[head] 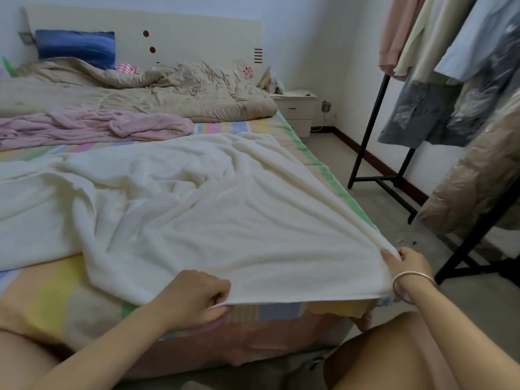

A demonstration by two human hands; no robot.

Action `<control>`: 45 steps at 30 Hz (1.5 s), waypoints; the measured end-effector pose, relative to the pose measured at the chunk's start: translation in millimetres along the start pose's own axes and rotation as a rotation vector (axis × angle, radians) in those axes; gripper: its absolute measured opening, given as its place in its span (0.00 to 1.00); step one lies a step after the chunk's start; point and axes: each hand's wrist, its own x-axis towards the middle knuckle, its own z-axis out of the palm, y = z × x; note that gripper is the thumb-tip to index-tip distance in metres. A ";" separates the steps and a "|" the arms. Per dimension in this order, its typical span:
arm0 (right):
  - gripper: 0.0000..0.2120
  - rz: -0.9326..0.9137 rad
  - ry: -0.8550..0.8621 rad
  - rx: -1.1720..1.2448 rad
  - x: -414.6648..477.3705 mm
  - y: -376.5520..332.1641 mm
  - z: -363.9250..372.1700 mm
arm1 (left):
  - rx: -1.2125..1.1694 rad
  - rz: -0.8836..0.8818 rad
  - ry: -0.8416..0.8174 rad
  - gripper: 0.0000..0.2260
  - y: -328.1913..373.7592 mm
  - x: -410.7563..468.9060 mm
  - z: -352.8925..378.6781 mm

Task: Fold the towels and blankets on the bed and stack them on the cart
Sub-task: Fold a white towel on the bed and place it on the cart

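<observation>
Soft daylight, faint shadows, curved wide-angle edges.

Striped bed: cream towel btwn left hand & right hand; pink blanket beyond left hand, beige quilt farther.

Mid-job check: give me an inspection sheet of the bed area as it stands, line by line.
Surface: striped sheet on the bed, mostly covered.
Job's things: white blanket spread out, rumpled, near edge lifted; pink blanket crumpled farther back; cart not in view.
Clutter: beige quilt bunched by the headboard; blue pillow against it.
Grippers: left hand grips the white blanket's near edge; right hand pinches its near right corner.
Cables: plug in the wall beside the nightstand, cord dropping to the floor.
Surroundings: clothes rack, hung full, right of the bed.
</observation>
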 end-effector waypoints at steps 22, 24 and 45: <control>0.22 -0.073 -0.273 -0.030 146.8 -147.4 85.5 | -0.388 -0.731 0.042 0.07 -81.5 220.2 -3.2; 0.23 -0.074 -0.325 -0.016 174.9 -173.6 110.0 | -0.366 -0.736 0.064 0.11 -100.4 246.2 10.0; 0.18 -0.346 -0.464 -0.389 361.9 -224.3 159.3 | -0.047 -0.821 0.081 0.22 -165.9 402.3 73.7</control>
